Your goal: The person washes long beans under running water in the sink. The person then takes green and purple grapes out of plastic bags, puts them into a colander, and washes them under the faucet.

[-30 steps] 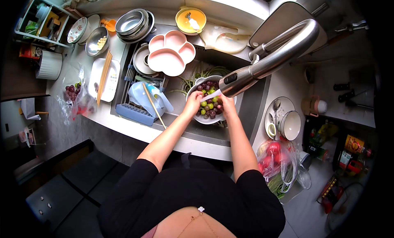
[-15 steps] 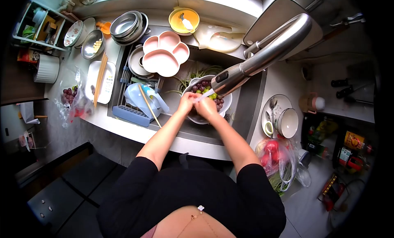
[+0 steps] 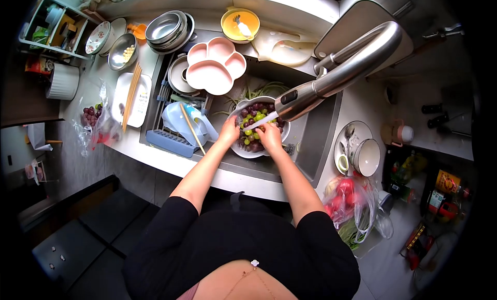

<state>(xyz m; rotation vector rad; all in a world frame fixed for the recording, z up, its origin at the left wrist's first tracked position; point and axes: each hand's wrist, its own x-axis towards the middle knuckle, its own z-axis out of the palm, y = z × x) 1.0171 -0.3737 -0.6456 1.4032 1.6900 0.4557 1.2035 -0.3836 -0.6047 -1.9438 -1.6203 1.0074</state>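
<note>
A white bowl (image 3: 250, 154) of dark red and green grapes (image 3: 253, 115) sits in the sink (image 3: 310, 144). Water runs from the faucet (image 3: 305, 99) onto the fruit. My left hand (image 3: 229, 130) is at the bowl's left rim, its fingers apart and nothing seen held in it. On the right side of the bowl, my right hand (image 3: 269, 136) touches the grapes with its fingers spread; its fingertips are partly hidden among them. Green stems (image 3: 269, 88) lie in the sink behind the bowl.
A pink divided plate (image 3: 209, 77) and a blue rack (image 3: 170, 144) stand left in the sink. Chopsticks (image 3: 131, 98) lie on a white tray (image 3: 141, 106). A bag of red produce (image 3: 344, 194) and a small bowl (image 3: 367, 158) are at the right.
My hands came together over the bowl half a second ago and are now apart at its two sides. The bowl sits slightly further left than one second ago.
</note>
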